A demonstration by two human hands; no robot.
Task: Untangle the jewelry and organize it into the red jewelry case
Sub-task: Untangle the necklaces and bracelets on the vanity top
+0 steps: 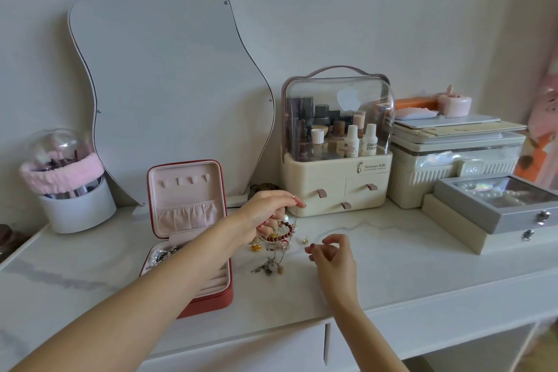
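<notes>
The red jewelry case (223,296) lies open on the white vanity top, its pink-lined lid (187,196) standing up; some pearl and dark pieces (163,254) lie in its tray. Just right of it sits a tangle of jewelry (276,248): a dark red bead bracelet, gold charms, thin chains and pendants. My left hand (268,211) reaches over the case and pinches a thin chain from the tangle, lifting it a little. My right hand (330,254) hovers to the right of the tangle with fingers curled; a thin chain may run to its fingertips, but it is too fine to tell.
A wavy mirror (169,84) leans on the wall behind the case. A brush holder with a pink band (69,190) stands at left. A cream cosmetics organiser (335,166), a white storage box (453,166) and grey jewelry boxes (498,208) fill the right. A small gold earring (305,240) lies loose.
</notes>
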